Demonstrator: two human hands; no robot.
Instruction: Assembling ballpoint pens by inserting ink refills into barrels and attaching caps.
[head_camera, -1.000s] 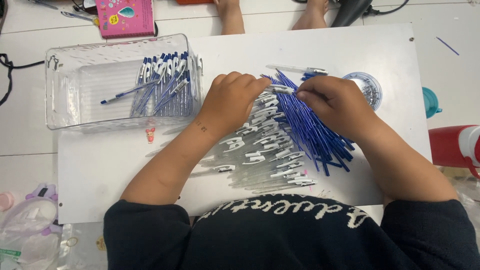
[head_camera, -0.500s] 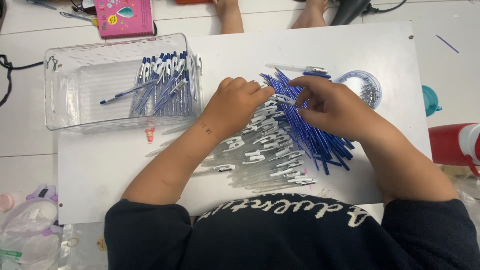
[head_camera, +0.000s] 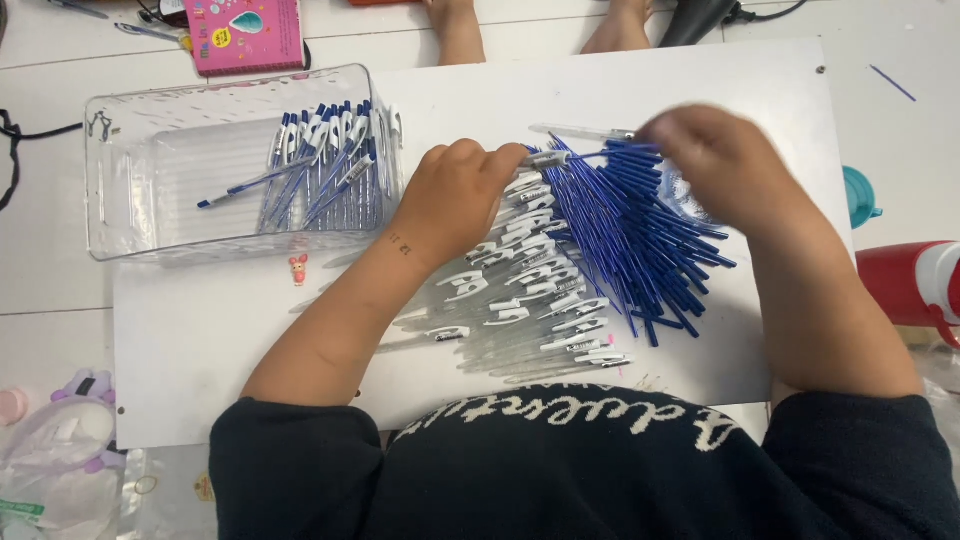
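Blue ink refills (head_camera: 640, 235) lie fanned mid-board beside clear pen barrels (head_camera: 530, 290). Left hand (head_camera: 455, 200) pinches one barrel (head_camera: 548, 158); right hand (head_camera: 715, 165) grips a thin refill end. Light, slippery, bendy pieces, I'd judge, best held near the tip. Clear bin (head_camera: 130, 200) sits at the board's far-left corner.

white board (head_camera: 620, 85) under pens (head_camera: 640, 240), clear bin (head_camera: 130, 200)
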